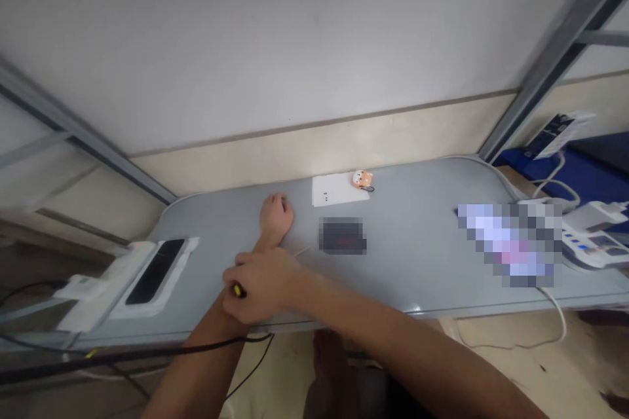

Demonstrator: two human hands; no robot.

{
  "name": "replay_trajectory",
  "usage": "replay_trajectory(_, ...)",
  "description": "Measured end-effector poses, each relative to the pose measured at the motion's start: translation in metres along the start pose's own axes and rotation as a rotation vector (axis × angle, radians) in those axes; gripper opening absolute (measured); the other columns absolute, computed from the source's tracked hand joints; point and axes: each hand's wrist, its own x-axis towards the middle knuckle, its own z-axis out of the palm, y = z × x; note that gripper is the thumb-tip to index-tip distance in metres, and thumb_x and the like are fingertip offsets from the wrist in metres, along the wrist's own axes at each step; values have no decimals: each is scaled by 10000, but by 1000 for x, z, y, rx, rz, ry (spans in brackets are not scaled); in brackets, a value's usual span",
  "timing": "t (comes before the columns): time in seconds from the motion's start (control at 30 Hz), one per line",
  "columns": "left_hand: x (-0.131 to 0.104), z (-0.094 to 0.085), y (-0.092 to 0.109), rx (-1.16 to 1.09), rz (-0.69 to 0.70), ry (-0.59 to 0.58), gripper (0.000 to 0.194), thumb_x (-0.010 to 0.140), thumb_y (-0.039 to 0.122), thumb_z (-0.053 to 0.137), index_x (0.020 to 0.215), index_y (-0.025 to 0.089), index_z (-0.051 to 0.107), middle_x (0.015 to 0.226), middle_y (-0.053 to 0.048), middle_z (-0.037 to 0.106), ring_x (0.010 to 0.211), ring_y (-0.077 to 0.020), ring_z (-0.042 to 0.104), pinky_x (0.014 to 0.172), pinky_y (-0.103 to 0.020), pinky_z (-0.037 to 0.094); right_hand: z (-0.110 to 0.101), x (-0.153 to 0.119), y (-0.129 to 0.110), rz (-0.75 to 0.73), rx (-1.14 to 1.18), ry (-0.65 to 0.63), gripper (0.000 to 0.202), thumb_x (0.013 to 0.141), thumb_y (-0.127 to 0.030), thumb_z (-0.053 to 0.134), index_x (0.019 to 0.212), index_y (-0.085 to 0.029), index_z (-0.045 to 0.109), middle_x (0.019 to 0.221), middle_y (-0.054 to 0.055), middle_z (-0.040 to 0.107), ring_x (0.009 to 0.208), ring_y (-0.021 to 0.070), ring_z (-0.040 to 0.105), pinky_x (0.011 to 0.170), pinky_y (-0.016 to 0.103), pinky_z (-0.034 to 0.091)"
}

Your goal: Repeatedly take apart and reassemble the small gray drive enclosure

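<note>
My left hand (276,216) rests on the grey tabletop (403,229) with its fingers curled in; whether anything is inside them is hidden. Across my left forearm lies my right hand (265,285), closed around what looks like a screwdriver (239,290). The yellow-and-black end of its handle shows at the left of the fist, and a thin pale shaft sticks out to the right. A dark blurred-out rectangular object (343,236) lies right of my hands. Behind it sits a white sheet or flat box (334,189) with an orange-and-white animal-faced case (362,179) at its corner.
At the left, a black phone (156,272) lies on a white pad beside a white charger (83,287). A blurred-out lit screen (506,245) and a white power strip (594,245) stand right. A black cable (147,352) crosses the front left. Metal posts flank the table.
</note>
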Motion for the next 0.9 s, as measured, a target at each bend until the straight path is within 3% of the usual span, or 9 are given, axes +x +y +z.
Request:
replay_trajectory(0.1, 0, -2, 3, 31, -43, 0, 389, 948, 128, 514, 1321, 121, 623, 1254, -218, 684, 1229, -366, 637, 1062, -482, 498, -7, 4, -2, -81, 53, -100, 387, 954, -444, 463, 926, -185, 749, 967, 84, 761, 850, 229, 713, 705, 363, 495)
replay_trajectory(0.27, -1, -3, 9, 40, -92, 19, 479, 962, 117, 500, 1433, 33, 518, 1272, -271, 676, 1241, -393, 635, 1050, -500, 486, -4, 24, 25, 145, -58, -95, 421, 939, -384, 461, 1037, -150, 797, 1084, 166, 804, 989, 320, 747, 803, 434, 539)
replay_trajectory(0.33, -1, -3, 8, 33, -89, 12, 482, 957, 117, 514, 1431, 28, 514, 1277, -266, 677, 1239, -391, 637, 1049, -495, 480, -4, 30, 28, 170, -39, -115, 414, 918, -375, 491, 1042, -136, 805, 1087, 181, 808, 1012, 337, 744, 818, 444, 542)
replay_trajectory(0.4, 0, -4, 5, 25, -88, 3, 480, 950, 126, 532, 1422, 34, 517, 1291, -267, 673, 1232, -394, 644, 1039, -498, 481, -11, 29, 20, 127, 32, -147, 375, 892, -383, 521, 962, -140, 797, 1004, 162, 811, 939, 318, 739, 777, 417, 533)
replay_trajectory(0.53, 2, -4, 0, 20, -100, -4, 454, 947, 151, 543, 1388, 45, 533, 1297, -288, 667, 1212, -418, 657, 1017, -521, 484, -27, 14, -2, -65, 280, -291, 311, 875, -433, 550, 764, -182, 696, 782, 41, 748, 726, 189, 646, 705, 326, 487)
replay_trajectory(0.63, 1, -4, 2, 11, -94, -6, 425, 955, 144, 526, 1366, 38, 540, 1298, -296, 661, 1230, -424, 643, 1025, -524, 465, -24, 9, 6, -23, 266, -174, 340, 945, -377, 491, 795, -173, 716, 821, 44, 760, 743, 168, 633, 710, 316, 454)
replay_trajectory(0.77, 1, -4, 4, -5, -88, -3, 406, 957, 145, 535, 1344, 24, 548, 1236, -282, 679, 1197, -417, 645, 1010, -529, 455, -7, 16, 31, 183, 143, 18, 412, 1010, -381, 467, 1010, -125, 791, 1063, 159, 804, 976, 242, 710, 814, 345, 493)
replay_trajectory(0.83, 1, -4, 3, -18, -87, -3, 415, 954, 152, 557, 1347, 20, 555, 1195, -268, 693, 1167, -404, 655, 1000, -528, 463, -6, 19, 33, 202, 177, 12, 396, 1012, -374, 479, 1020, -135, 794, 1064, 152, 812, 1006, 251, 722, 839, 350, 504)
replay_trajectory(0.9, 1, -4, 1, -35, -85, -1, 427, 952, 156, 584, 1355, 15, 563, 1178, -260, 700, 1155, -391, 659, 1005, -530, 473, -14, 16, 22, 137, 293, -113, 335, 988, -384, 539, 943, -157, 781, 997, 109, 817, 946, 233, 728, 817, 329, 515)
